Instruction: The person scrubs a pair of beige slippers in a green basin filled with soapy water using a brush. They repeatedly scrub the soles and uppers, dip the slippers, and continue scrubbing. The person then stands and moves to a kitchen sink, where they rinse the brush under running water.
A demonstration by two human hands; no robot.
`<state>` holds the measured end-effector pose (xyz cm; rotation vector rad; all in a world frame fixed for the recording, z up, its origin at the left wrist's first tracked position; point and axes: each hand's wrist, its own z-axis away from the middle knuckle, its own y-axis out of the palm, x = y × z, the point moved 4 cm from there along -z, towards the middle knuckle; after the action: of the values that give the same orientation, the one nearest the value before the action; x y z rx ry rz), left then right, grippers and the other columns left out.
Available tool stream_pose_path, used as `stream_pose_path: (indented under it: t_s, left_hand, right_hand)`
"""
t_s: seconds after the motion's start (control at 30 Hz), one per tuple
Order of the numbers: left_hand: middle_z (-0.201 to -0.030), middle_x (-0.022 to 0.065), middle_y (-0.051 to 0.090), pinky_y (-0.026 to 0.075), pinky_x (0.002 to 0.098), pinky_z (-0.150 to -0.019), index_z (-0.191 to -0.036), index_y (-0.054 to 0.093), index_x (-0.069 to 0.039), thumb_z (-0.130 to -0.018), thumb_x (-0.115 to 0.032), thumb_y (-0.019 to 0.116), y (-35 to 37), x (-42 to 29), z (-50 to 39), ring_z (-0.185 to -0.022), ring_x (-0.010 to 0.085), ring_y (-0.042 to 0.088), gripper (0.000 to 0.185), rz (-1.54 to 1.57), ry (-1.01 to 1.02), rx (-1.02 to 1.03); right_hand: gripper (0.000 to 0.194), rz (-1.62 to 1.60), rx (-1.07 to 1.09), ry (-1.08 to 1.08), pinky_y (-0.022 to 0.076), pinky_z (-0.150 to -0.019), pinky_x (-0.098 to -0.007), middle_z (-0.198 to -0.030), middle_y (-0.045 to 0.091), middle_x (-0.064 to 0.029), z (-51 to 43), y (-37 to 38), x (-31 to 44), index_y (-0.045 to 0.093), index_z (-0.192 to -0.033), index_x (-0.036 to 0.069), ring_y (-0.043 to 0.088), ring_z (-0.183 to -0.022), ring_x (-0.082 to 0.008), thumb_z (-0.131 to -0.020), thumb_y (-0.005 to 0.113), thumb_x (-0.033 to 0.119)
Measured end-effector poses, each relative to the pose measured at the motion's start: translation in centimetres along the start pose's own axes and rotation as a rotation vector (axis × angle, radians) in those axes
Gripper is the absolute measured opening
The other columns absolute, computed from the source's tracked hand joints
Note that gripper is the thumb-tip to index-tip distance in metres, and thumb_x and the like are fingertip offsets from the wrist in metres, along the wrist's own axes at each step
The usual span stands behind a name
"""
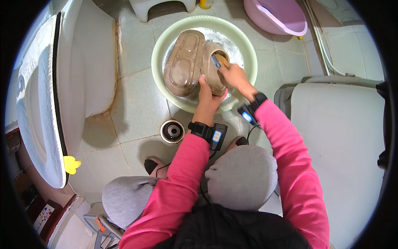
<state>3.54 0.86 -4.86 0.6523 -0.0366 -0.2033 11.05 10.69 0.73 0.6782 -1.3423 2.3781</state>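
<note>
A pale green plastic basin (157, 79) of sudsy water stands on the tiled floor before me. In it lies one wet tan slipper (183, 67), sole up, along the left side. My left hand (209, 95) grips the heel end of a second tan slipper (214, 72), whose foot opening faces up. A scrubbing brush (219, 59) with a yellowish back and blue bristles is in my right hand (234, 74). The brush sits at that slipper's opening and is partly hidden by the fingers.
A toilet (90, 59) with a fuzzy blue seat cover (45, 124) stands at left. A round floor drain (172, 131) lies before my feet. At the upper right is a pink basin (279, 18), near a white stool (161, 4). A large white appliance or lid (335, 133) flanks my right arm.
</note>
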Motion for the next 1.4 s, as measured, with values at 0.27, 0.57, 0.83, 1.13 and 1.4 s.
stream_pose_path:
  t_s: [0.27, 0.57, 0.83, 1.13, 1.4]
  left_hand:
    - [-0.135, 0.0122, 0.049, 0.043, 0.0500, -0.095, -0.135, 0.047, -0.014, -0.093, -0.062, 0.038, -0.8, 0.0, -0.9, -0.120, 0.0297, 0.049, 0.064, -0.040, -0.032, 0.027]
    - [-0.126, 0.0130, 0.053, 0.049, 0.0461, -0.086, -0.131, 0.049, -0.011, -0.093, -0.061, 0.036, 0.3, 0.2, 0.1, -0.108, 0.0314, 0.055, 0.064, 0.012, -0.045, 0.099]
    - [-0.130, 0.0126, 0.054, 0.045, 0.0485, -0.093, -0.131, 0.050, -0.014, -0.095, -0.060, 0.033, -0.2, -0.1, 0.3, -0.116, 0.0289, 0.052, 0.061, -0.063, -0.001, 0.130]
    - [-0.131, 0.0125, 0.053, 0.044, 0.0495, -0.090, -0.133, 0.047, -0.014, -0.092, -0.065, 0.039, -2.0, 0.2, -1.4, -0.116, 0.0316, 0.052, 0.066, -0.056, 0.036, 0.009]
    - [-0.129, 0.0079, 0.054, 0.047, 0.0415, -0.089, -0.134, 0.050, -0.013, -0.092, -0.058, 0.050, -0.9, -0.6, 1.0, -0.112, 0.0240, 0.053, 0.062, -0.320, 0.190, -0.105]
  right_hand:
    - [0.050, -0.207, 0.194, 0.028, 0.0507, -0.080, -0.0390, -0.086, 0.069, -0.0240, 12.3, -1.9, -1.0, 0.058, -0.132, 0.004, 0.070, -0.086, -0.0297, -0.092, 0.060, 0.034]
    - [0.047, -0.169, 0.034, 0.016, 0.0493, -0.091, -0.0428, -0.103, 0.066, -0.0315, -2.6, 1.7, 1.4, 0.063, -0.120, 0.000, 0.064, -0.102, -0.0433, -0.088, 0.057, 0.034]
    - [0.048, -0.109, 0.134, -0.025, 0.0520, -0.071, -0.0414, -0.077, 0.067, -0.0232, 6.4, -0.5, 0.9, 0.057, -0.132, 0.005, 0.070, -0.077, -0.0343, -0.092, 0.055, 0.031]
    - [0.051, 0.064, 0.087, -0.024, 0.0508, -0.079, -0.0459, -0.081, 0.067, -0.0257, 8.9, -0.3, -1.0, 0.057, -0.136, 0.013, 0.066, -0.087, -0.0437, -0.092, 0.056, 0.039]
    - [0.048, 0.072, -0.014, -0.100, 0.0516, -0.084, -0.0429, -0.092, 0.069, -0.0259, 10.6, -6.0, 0.5, 0.058, -0.135, 0.013, 0.067, -0.090, -0.0406, -0.092, 0.059, 0.035]
